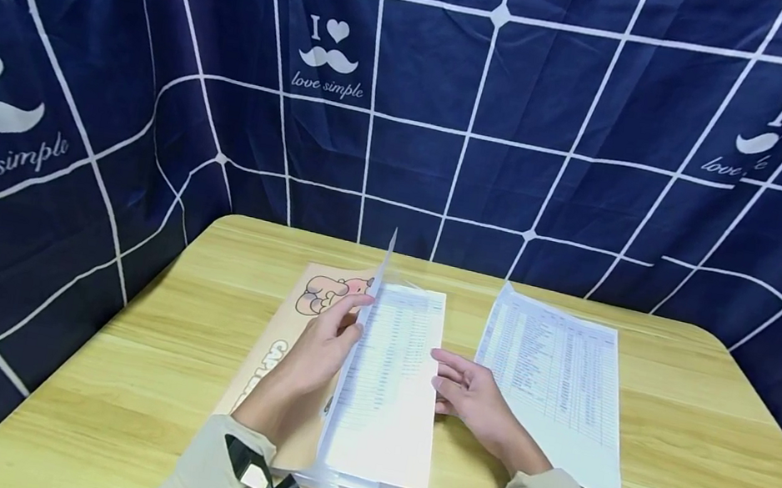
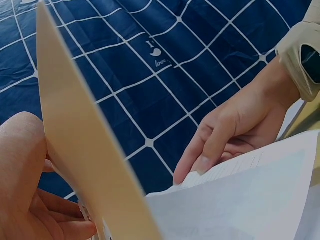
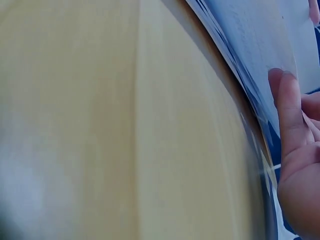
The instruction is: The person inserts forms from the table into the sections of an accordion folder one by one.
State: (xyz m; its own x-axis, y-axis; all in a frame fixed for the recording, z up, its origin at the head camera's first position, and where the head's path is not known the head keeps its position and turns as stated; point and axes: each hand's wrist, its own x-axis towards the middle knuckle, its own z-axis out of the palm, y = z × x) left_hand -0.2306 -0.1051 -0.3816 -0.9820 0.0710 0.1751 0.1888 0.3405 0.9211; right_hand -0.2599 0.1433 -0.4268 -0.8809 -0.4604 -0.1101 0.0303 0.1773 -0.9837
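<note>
An open folder with a peach cover (image 1: 268,352) and a cartoon print lies at the centre, printed sheets (image 1: 389,379) on its right side. My left hand (image 1: 318,347) grips a raised, upright leaf (image 1: 365,316) of it; in the left wrist view this leaf shows as a tan panel (image 2: 85,125) beside the left hand (image 2: 35,185). With thumb and fingers my right hand (image 1: 470,395) pinches the right edge of the sheets, as the right wrist view also shows, the hand (image 3: 300,150) at the edge of the paper (image 3: 250,45).
Another printed sheet (image 1: 560,379) lies on the wooden table (image 1: 693,458) to the right, close to my right hand. A dark blue curtain (image 1: 412,154) with white lines hangs behind the table and along its left side.
</note>
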